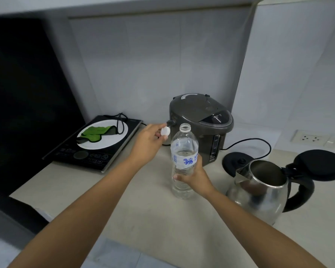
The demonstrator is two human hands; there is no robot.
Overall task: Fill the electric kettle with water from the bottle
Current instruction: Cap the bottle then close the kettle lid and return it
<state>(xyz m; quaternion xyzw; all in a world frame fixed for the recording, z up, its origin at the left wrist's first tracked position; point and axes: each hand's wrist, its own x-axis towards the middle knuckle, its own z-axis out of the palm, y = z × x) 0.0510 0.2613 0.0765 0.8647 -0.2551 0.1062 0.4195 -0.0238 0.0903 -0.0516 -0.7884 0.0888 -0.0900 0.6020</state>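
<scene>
A clear plastic water bottle [183,146] with a blue-printed label stands upright on the counter, its neck uncapped and water reaching about the label. My right hand [193,176] is wrapped around its middle. My left hand [147,144] is raised to the left of the bottle neck and pinches the white bottle cap [165,131] between its fingertips. The steel electric kettle [259,190] sits to the right of the bottle with its black lid [317,165] flipped open and its black handle pointing right. It is off its round black base [238,161].
A grey thermo pot [199,120] stands behind the bottle, its cord running right toward wall sockets [313,139]. At the left, an induction hob [93,146] carries a white plate [112,140] with green cloth and a cable. The counter edge is near me.
</scene>
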